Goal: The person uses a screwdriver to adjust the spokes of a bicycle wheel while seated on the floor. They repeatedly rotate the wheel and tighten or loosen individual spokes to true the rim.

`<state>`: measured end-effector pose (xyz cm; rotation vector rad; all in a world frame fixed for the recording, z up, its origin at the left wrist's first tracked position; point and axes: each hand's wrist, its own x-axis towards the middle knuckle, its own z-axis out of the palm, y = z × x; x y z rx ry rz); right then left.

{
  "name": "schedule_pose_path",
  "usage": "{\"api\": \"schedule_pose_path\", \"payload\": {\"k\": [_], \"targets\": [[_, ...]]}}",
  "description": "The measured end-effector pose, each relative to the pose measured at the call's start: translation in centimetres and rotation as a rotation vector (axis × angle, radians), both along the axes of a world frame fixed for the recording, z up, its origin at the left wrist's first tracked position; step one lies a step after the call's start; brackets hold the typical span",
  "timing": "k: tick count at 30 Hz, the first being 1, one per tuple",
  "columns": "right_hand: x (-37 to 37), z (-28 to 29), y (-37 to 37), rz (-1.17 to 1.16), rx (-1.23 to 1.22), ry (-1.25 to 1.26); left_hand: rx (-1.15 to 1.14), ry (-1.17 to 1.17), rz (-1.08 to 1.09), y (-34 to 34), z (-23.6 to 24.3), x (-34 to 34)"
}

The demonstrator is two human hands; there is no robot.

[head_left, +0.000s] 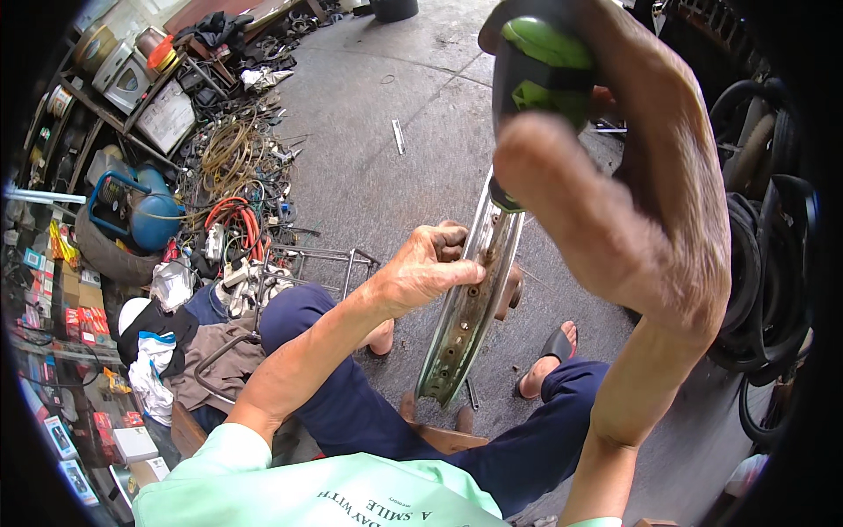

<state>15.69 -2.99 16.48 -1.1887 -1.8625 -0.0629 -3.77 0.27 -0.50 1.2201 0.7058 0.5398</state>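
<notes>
A metal wheel rim [467, 312] with holes along its grimy inner channel stands upright between my knees, tilted slightly. My left hand [433, 263] grips its left edge, thumb over the channel. My right hand [632, 211], large and blurred near the camera at upper right, is closed on a green-and-black power tool [544, 66], whose lower end is over the upper part of the rim. Where exactly the tool meets the rim is hard to tell. A thin metal tool [472, 394] lies on the ground just below the rim.
Piled cables and hoses [233, 149], a blue compressor [154, 220], shelves of small packages [83, 325] and draped clothing [206, 369] line the left. A metal frame [325, 255] sits beside my left leg. Black tyres [746, 263] hang at the right. A short metal strip [398, 137] lies on the concrete floor [369, 70].
</notes>
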Motion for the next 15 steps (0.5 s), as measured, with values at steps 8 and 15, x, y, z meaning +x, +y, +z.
{"api": "schedule_pose_path", "payload": {"k": [8, 15], "targets": [[0.7, -1.2, -0.5, 0.012, -0.034, 0.04, -0.064, -0.096, 0.121, -0.8, 1.3, 0.8], [1.3, -1.0, -1.2, 0.032, -0.027, 0.064, -0.053, -0.06, 0.131, -0.7, 1.5, 1.3]]}}
